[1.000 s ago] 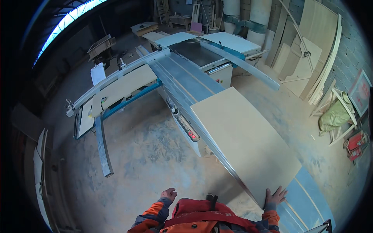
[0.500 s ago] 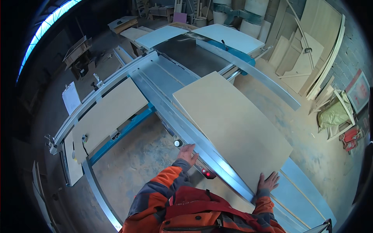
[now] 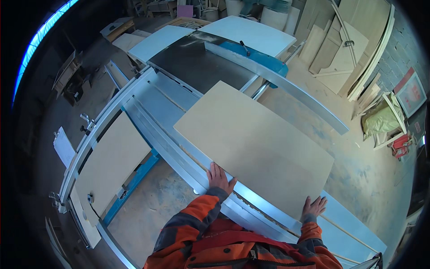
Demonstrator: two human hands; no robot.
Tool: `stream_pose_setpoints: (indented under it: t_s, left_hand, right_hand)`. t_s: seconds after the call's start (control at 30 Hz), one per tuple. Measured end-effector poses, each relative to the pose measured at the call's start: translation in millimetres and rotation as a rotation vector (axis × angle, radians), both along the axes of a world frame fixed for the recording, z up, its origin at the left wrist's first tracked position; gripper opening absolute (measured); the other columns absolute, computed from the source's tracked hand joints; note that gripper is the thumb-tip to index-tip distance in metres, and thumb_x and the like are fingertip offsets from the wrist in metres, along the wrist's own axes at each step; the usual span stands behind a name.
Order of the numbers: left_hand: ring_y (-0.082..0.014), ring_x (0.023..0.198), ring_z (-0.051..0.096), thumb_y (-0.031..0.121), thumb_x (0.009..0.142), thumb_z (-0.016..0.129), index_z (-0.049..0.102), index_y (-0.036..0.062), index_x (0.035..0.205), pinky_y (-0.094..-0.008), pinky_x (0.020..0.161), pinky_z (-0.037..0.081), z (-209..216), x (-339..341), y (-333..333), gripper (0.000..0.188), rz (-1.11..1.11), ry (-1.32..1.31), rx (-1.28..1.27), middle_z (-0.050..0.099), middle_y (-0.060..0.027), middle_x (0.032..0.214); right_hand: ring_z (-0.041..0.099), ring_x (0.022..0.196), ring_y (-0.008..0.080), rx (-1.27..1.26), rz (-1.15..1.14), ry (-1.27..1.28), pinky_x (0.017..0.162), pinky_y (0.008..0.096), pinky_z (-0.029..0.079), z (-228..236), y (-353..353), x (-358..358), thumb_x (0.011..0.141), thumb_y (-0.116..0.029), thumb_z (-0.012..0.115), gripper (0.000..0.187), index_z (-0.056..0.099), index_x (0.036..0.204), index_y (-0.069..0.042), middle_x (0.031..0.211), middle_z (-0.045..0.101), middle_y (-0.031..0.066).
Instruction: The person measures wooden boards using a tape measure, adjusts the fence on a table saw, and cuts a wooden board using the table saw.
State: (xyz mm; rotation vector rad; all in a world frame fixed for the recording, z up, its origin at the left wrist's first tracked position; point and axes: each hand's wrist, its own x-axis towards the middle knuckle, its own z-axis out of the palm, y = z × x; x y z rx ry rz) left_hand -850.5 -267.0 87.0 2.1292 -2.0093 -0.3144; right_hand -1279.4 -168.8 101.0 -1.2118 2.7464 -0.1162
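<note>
A large beige wood panel lies flat on the sliding table of a panel saw. My left hand is open at the panel's near left edge, fingers stretched forward; its fingertips reach the edge. At the near right corner, my right hand has its fingers spread against the panel's end. Beneath and beside the panel runs the silvery sliding table. The panel's far end points toward the dark saw table, which has a long metal rip fence on its right.
To the left, a second beige board rests on the blue-framed outrigger, along the curved-looking crosscut fence. A clipboard is beyond it. Sheets of wood lean at the wall, near a yellow-green sack.
My left hand has left the table's outer side by the red buttons and come to the panel's edge. The panel has turned slightly on the table. The whole view has shifted.
</note>
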Motion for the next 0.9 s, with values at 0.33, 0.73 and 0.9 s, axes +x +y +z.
stream_pose_setpoints:
  t_s: [0.33,0.73,0.9]
  left_hand:
    - [-0.0426,0.146,0.01,0.049,0.087,0.059,0.023,-0.011,0.145,-0.0594,0.115,0.011,-23,-37,-115,0.091,-0.051,0.1,-0.057,0.016,-0.0287,0.155]
    - [-0.0435,0.146,0.01,0.05,0.087,0.061,0.025,-0.0136,0.143,-0.0575,0.115,0.011,-18,-81,-197,0.092,-0.003,0.16,-0.049,0.017,-0.033,0.153]
    - [-0.0454,0.146,0.011,0.049,0.088,0.06,0.028,-0.0152,0.141,-0.0574,0.115,0.013,-25,-71,-199,0.089,-0.008,0.136,-0.1,0.018,-0.0354,0.152]
  right_hand:
    - [0.053,0.122,0.0385,-0.177,-0.008,-0.629,0.103,0.046,0.04,-4,-132,-74,0.087,-0.038,0.064,0.065,0.044,0.133,0.004,0.133,0.053,0.0255]
    - [0.063,0.095,0.0231,-0.773,-0.092,-1.368,0.085,0.0351,0.051,-44,-208,-110,0.086,-0.023,0.07,0.05,0.052,0.124,0.004,0.111,0.063,0.0158]
    - [0.063,0.096,0.0229,-0.748,-0.045,-1.356,0.086,0.035,0.05,-38,-219,-92,0.085,-0.022,0.07,0.05,0.052,0.124,0.004,0.112,0.063,0.0154]
